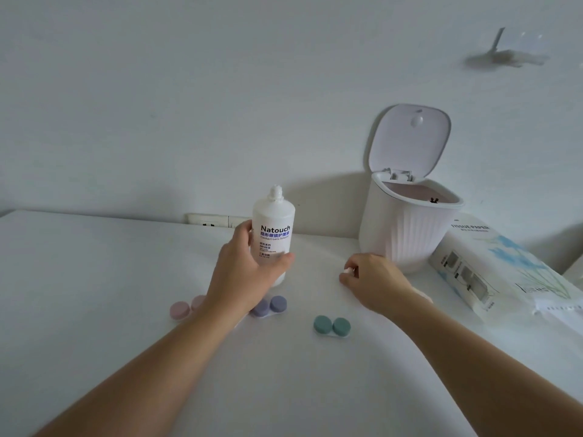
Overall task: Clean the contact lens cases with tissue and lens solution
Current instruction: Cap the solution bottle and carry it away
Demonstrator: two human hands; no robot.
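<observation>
My left hand (pixel 244 272) grips a white lens solution bottle (pixel 273 228), upright on the white table, its nozzle uncapped. My right hand (pixel 372 280) pinches a small white cap (pixel 348 270) just above the table, left of the bin. Three closed lens cases lie near me: a pink case (pixel 180 309) partly behind my left wrist, a purple case (pixel 270 305) under my left hand, and a green case (pixel 332 326) lying free between my forearms. A bit of white tissue shows under my right wrist.
A white ribbed bin (pixel 407 228) with its lid flipped up stands at the back right. A tissue paper pack (pixel 504 272) lies to its right. A wall socket strip (pixel 214 220) sits behind the bottle, at the table's far edge against the wall.
</observation>
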